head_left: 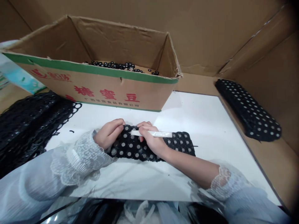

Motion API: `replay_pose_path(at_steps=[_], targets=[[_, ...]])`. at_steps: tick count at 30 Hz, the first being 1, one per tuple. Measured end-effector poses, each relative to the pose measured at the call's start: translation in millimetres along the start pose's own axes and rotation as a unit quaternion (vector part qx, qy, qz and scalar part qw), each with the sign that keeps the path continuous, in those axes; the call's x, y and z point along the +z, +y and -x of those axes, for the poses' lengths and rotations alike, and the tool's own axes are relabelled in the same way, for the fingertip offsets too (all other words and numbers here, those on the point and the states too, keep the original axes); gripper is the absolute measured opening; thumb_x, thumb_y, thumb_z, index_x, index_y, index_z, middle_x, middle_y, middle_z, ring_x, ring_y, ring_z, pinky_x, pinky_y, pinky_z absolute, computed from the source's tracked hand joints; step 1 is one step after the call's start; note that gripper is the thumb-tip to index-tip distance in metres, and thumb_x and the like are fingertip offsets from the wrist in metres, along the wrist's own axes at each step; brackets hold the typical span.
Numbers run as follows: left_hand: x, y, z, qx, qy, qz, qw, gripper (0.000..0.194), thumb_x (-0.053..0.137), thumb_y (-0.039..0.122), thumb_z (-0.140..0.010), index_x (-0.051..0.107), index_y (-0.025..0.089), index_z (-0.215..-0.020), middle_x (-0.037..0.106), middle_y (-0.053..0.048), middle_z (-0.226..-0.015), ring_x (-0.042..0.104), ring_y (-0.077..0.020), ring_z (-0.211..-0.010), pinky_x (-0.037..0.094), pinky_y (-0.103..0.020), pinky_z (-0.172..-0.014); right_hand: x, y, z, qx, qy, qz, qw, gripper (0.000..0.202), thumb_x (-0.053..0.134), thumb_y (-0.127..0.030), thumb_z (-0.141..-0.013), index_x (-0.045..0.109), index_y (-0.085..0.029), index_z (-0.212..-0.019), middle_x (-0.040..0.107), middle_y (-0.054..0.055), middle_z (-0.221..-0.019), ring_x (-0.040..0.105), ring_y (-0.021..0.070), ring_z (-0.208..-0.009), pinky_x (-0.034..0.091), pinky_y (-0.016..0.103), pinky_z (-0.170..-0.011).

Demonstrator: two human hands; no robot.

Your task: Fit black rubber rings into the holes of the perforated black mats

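Observation:
A black sheet with rows of pale round spots (130, 152) lies across the white board before me. Around its upper left edge my left hand (109, 133) is closed, the thumb pressing against the fingers. My right hand (150, 137) rests over the middle of the sheet, with a white pen-like tool (163, 134) held between thumb and fingers. The tool lies almost level, its narrow tip pointing left over a top row of spots. Whether the tip touches the sheet I cannot tell. The right hand's lower fingers are partly hidden.
Behind the sheet stands an open cardboard box (144, 90) with many small black rings (112, 65) inside. A pile of black perforated sheets (30, 124) is at left. Another spotted black sheet or stack (249, 109) lies at right, beside the white board (205, 115). Cardboard walls surround the area.

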State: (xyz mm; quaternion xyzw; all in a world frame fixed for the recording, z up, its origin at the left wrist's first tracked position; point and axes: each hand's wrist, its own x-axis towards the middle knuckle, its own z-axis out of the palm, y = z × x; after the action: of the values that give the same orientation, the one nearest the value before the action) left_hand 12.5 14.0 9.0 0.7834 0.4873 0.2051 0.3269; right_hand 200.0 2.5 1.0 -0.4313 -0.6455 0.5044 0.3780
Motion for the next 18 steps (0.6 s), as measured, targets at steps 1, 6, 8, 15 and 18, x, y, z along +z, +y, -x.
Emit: replay_pose_path(at_steps=[1, 6, 8, 15, 18], targets=[[0.2, 0, 0, 0.000, 0.003, -0.002, 1.000, 0.025, 0.025, 0.029, -0.086, 0.040, 0.018, -0.070, 0.046, 0.001, -0.066, 0.045, -0.0141, -0.066, 0.036, -0.024, -0.061, 0, 0, 0, 0.000, 0.002, 0.003, 1.000, 0.037, 0.040, -0.016, -0.080, 0.042, -0.018, -0.043, 0.056, 0.001, -0.076, 0.047, 0.0157, -0.090, 0.032, 0.029, -0.085], [2.7, -1, 0, -0.004, 0.018, -0.022, 1.000, 0.024, 0.025, 0.029, -0.086, 0.041, 0.018, -0.071, 0.047, 0.001, -0.066, 0.045, -0.0138, -0.065, 0.036, -0.024, -0.061, 0, 1, 0, 0.004, 0.009, -0.002, 1.000, 0.040, 0.036, -0.019, -0.084, 0.042, -0.019, -0.044, 0.054, 0.000, -0.069, 0.048, 0.0149, -0.086, 0.032, 0.030, -0.087], [3.6, -2, 0, 0.001, 0.024, -0.025, 0.999, 0.024, 0.025, 0.028, -0.085, 0.041, 0.018, -0.071, 0.047, 0.001, -0.066, 0.045, -0.0137, -0.064, 0.036, -0.025, -0.061, -1, 1, 0, 0.006, 0.008, 0.000, 1.000, 0.042, 0.034, -0.020, -0.085, 0.042, -0.019, -0.045, 0.054, 0.000, -0.068, 0.048, 0.0148, -0.086, 0.032, 0.030, -0.088], [7.8, -1, 1, 0.070, 0.070, -0.099, 0.990, 0.021, 0.025, 0.019, -0.084, 0.041, 0.018, -0.070, 0.047, -0.002, -0.066, 0.045, -0.0159, -0.064, 0.038, -0.028, -0.062, 4, 0, 5, -0.029, 0.012, 0.075, 0.997, 0.040, 0.033, -0.025, -0.089, 0.044, -0.019, -0.051, 0.053, 0.001, -0.078, 0.045, 0.0140, -0.087, 0.034, 0.030, -0.085], [16.7, 8, 6, 0.092, 0.117, -0.199, 0.969, 0.020, 0.026, 0.015, -0.082, 0.041, 0.018, -0.069, 0.045, -0.004, -0.065, 0.042, -0.0186, -0.065, 0.038, -0.032, -0.063, 9, 1, 7, -0.059, 0.008, 0.137, 0.989, 0.039, 0.031, -0.028, -0.090, 0.046, -0.018, -0.056, 0.051, 0.003, -0.084, 0.041, 0.0151, -0.092, 0.034, 0.031, -0.087]])
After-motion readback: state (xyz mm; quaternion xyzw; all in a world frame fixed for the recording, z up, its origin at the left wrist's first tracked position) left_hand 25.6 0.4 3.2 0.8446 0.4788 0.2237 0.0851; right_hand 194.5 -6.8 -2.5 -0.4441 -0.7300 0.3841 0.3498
